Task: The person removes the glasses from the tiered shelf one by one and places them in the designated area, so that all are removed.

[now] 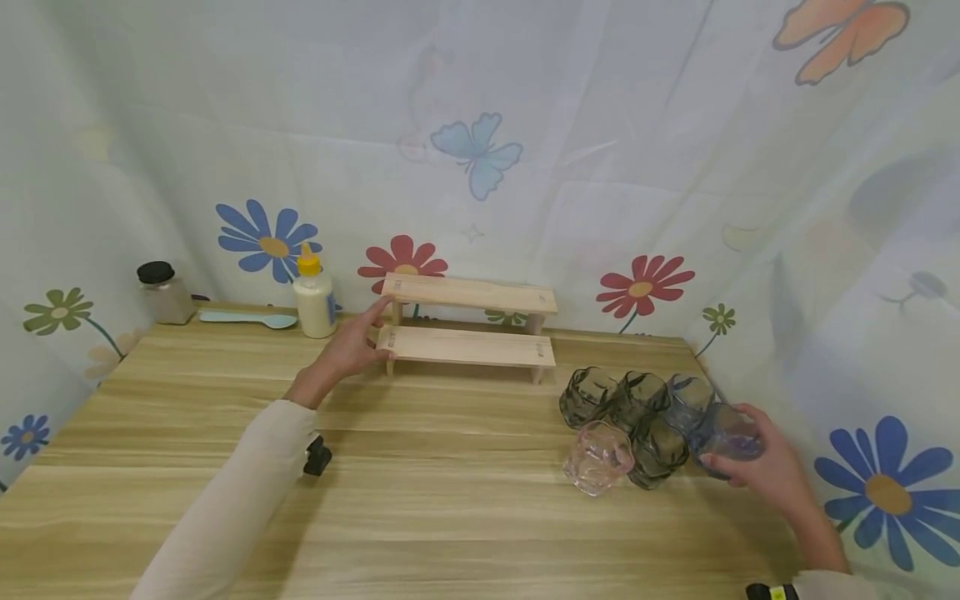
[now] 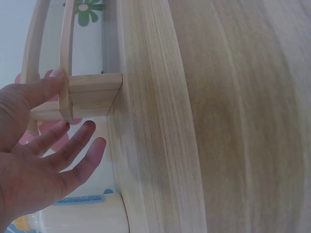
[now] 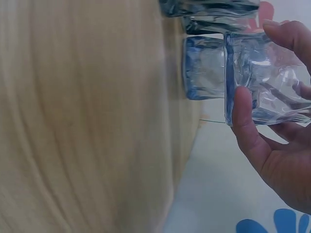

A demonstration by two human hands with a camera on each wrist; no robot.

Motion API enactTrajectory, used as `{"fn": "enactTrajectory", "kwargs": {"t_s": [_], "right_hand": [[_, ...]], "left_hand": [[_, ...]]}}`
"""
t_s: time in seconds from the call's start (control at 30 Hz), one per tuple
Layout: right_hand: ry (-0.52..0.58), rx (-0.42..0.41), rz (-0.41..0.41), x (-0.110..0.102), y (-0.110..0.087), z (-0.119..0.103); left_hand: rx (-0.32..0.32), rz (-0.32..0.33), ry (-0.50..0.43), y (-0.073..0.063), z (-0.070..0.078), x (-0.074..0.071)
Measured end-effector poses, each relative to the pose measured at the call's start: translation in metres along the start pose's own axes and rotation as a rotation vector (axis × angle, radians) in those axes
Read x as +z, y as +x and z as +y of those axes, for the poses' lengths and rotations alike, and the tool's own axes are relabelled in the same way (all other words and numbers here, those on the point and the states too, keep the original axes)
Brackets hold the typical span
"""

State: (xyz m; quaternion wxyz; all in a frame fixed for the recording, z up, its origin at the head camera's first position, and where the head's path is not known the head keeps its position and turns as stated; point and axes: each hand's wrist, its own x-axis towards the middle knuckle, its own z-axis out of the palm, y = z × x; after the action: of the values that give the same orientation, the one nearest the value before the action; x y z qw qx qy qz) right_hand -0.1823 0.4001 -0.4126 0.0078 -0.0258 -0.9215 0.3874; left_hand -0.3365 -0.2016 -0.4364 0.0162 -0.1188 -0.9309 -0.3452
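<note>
At the right, my right hand (image 1: 776,462) grips a blue-tinted glass cup (image 3: 265,80), thumb on one side and fingers on the other. In the right wrist view its base is raised off the tabletop. Beside it stand another bluish cup (image 1: 688,400), several dark grey glass cups (image 1: 588,398) and a pink-tinted cup (image 1: 597,458). My left hand (image 1: 352,343) holds the left end of a two-tier wooden shelf (image 1: 472,346). In the left wrist view the thumb (image 2: 46,90) lies against the lower board, with the fingers spread around its end.
Left of the shelf stands a white glue bottle (image 1: 315,304) with a yellow cap. A pale blue spoon (image 1: 247,318) and a black-lidded jar (image 1: 167,293) lie farther left on the wooden table (image 1: 420,500). A printed curtain (image 1: 540,167) hangs along the back and right edges.
</note>
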Motion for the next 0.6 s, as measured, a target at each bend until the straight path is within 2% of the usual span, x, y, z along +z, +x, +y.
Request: {"fn": "enactTrajectory", "kwargs": {"t_s": [0.23, 0.47, 0.6], "right_hand": [[-0.031, 0.019, -0.038, 0.013, 0.003, 0.014], [-0.008, -0.035, -0.022, 0.023, 0.010, 0.024], [-0.014, -0.035, -0.041, 0.025, 0.012, 0.026]], "left_hand": [[-0.009, -0.007, 0.008, 0.000, 0.001, 0.000], [-0.011, -0.014, -0.002, -0.002, 0.002, 0.000], [-0.014, -0.016, -0.004, -0.002, 0.003, -0.002]]}}
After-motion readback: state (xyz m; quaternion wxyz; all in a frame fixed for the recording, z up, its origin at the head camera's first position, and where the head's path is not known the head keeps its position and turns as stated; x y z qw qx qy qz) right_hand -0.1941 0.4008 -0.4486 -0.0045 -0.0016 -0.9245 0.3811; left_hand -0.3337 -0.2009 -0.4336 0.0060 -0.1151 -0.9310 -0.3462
